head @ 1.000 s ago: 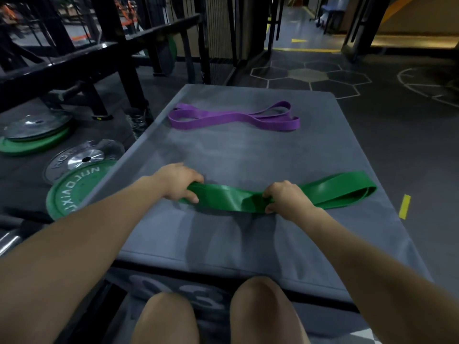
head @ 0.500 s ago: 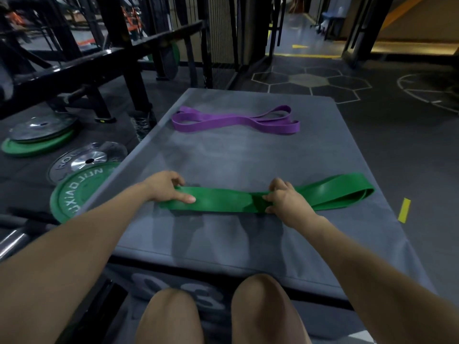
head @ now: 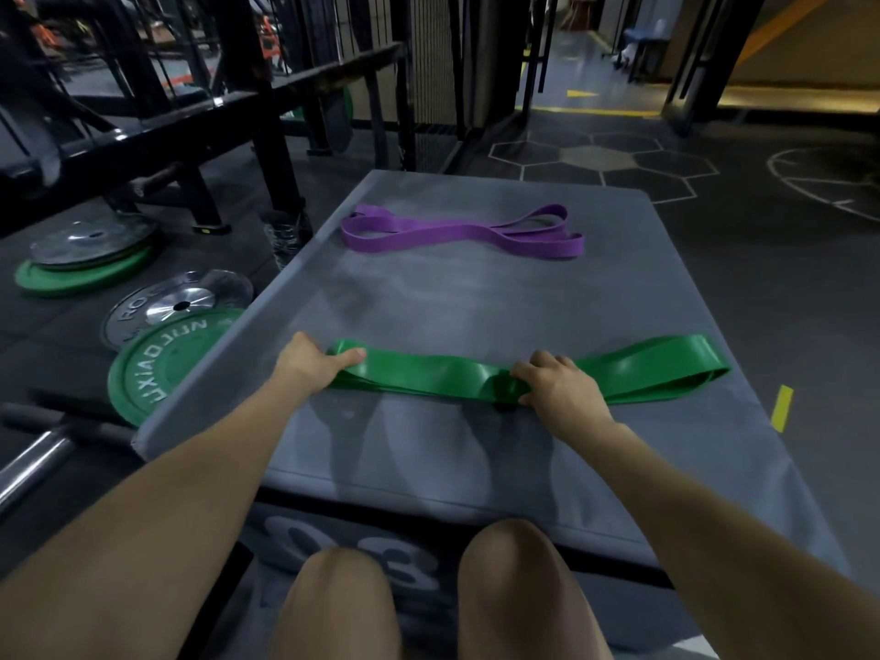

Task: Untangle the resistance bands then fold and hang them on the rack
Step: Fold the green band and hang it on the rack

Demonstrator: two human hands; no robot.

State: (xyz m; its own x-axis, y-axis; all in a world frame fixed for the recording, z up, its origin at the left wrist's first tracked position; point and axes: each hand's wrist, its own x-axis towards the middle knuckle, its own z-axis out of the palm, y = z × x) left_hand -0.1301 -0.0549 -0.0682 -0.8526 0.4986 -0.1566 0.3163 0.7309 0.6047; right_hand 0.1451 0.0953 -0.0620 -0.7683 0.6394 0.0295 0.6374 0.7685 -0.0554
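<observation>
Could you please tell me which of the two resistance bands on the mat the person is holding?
The green band, nearest the person: the left hand and right hand both grip it. The purple band lies untouched farther away.

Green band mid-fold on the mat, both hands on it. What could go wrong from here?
1. The right hand pinches the green band only at mid-length, so the free loop to its right lies bowed open; the fold may come out uneven.
2. The left hand holds the band's end close to the gray mat's left edge; a slip could drop it toward the weight plates.
3. The purple band looks twisted, so it probably needs straightening first.
</observation>
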